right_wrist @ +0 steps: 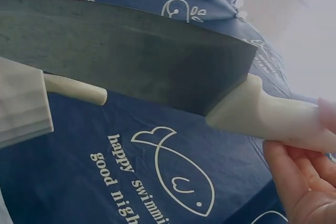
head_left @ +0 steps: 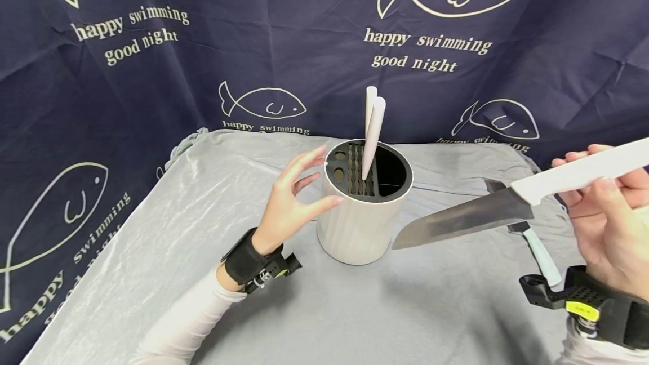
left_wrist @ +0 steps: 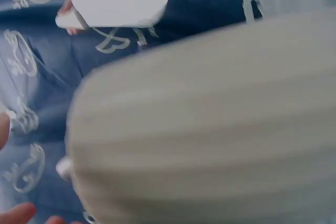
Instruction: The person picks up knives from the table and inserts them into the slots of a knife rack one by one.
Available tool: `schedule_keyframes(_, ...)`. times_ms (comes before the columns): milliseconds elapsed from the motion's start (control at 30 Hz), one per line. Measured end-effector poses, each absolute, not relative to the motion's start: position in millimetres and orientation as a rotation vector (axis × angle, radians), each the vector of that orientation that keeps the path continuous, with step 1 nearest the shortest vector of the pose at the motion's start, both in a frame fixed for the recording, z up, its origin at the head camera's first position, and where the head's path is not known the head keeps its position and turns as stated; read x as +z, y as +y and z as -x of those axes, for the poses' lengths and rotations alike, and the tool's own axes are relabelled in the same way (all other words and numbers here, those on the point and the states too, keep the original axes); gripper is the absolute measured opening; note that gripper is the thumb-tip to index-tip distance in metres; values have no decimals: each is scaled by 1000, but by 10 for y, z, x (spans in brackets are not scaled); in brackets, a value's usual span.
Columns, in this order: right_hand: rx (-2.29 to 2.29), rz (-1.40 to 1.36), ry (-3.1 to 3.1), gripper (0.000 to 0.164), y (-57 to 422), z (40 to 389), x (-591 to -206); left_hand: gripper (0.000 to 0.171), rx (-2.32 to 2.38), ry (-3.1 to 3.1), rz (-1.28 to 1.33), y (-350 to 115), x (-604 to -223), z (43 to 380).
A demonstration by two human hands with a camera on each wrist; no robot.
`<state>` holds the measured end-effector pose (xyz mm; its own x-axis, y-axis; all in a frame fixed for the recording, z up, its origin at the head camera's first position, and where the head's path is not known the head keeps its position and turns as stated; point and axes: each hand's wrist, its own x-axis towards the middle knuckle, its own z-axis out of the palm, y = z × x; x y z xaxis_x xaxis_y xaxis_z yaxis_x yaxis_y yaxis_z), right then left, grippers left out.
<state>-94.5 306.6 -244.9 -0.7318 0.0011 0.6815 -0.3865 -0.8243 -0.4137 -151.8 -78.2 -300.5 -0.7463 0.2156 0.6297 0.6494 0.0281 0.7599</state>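
Note:
A white, ribbed knife holder (head_left: 355,230) stands upright on the grey cloth, with a black slotted insert in its top. Two pale handles (head_left: 374,128) rise from its slots. Around the holder's left side my left hand (head_left: 291,201) spreads its fingers and thumb by the rim; whether they touch it I cannot tell. To the right, my right hand (head_left: 603,213) grips a kitchen knife by its white handle (right_wrist: 278,114). The knife's broad blade (head_left: 466,218) points left and slightly down, in front of the holder's right side.
On the cloth at right lies another knife with a light blue handle (head_left: 542,255), its dark blade partly hidden behind the held knife. Grey cloth (head_left: 314,308) covers the table. A dark blue fish-print curtain (head_left: 324,27) hangs behind.

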Motion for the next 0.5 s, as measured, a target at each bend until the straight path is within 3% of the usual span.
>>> schedule_keyframes(233,2685,-973,-671,34,3162,966,-2475,112,-1915,-2168,833,-787,-3196,1742)
schedule_keyframes(500,2728,-881,-491,31,3185,1002,-2448,120,-1936,-2320,841,-747,-3327,1853)
